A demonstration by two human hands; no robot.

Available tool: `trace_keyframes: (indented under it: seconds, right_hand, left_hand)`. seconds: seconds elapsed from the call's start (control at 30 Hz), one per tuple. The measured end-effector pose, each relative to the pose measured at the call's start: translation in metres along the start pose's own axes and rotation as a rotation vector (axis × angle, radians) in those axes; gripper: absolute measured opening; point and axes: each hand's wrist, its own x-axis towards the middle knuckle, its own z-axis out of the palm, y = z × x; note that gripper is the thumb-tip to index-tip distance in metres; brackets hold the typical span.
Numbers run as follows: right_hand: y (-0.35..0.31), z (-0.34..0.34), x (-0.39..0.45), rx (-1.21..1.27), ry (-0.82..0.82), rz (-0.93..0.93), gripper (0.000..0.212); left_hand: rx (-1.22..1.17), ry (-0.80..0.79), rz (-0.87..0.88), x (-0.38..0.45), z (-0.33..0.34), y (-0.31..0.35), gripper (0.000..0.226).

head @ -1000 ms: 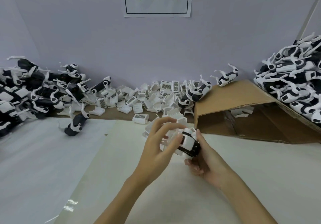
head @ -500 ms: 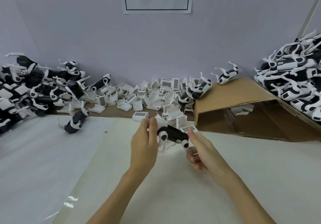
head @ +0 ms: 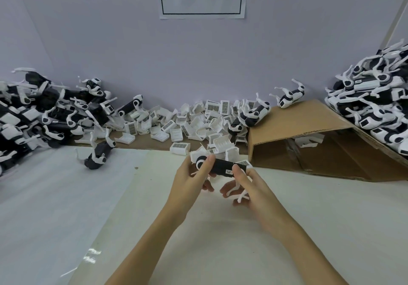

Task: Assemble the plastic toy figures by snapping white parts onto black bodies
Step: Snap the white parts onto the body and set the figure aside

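Now we pinch the black body (head: pixel 221 167) between left hand (head: pixel 190 183) and right hand (head: pixel 247 187); next, probably snap on a white part.

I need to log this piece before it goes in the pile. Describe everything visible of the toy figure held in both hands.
The toy figure has a glossy black plastic body lying roughly level above the white table, with a white round joint at its left end and thin white legs hanging below. A small printed label sits near its right end. The left hand grips the left end, thumb on top; the right hand holds the right end.
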Motion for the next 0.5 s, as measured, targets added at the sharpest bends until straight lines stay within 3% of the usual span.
trace_keyframes:
  seconds: [0.23,0.3,0.4,0.5]
  right_hand:
    - [0.002,0.001,-0.004,0.034,-0.056,-0.157,0.066]
    - [0.006,0.000,-0.005,-0.086,-0.073,-0.251,0.055]
    - [0.012,0.008,-0.009,-0.423,-0.101,-0.325,0.075]
    - [0.022,0.023,-0.011,-0.526,-0.100,-0.410,0.079]
  left_hand:
    - [0.002,-0.100,0.020,0.004,-0.020,0.006,0.084]
    - [-0.036,-0.039,0.086,0.004,-0.022,0.007,0.068]
    - [-0.152,0.122,0.205,0.004,-0.019,0.007,0.078]
    - [-0.290,0.213,0.214,0.004,-0.022,0.003,0.084]
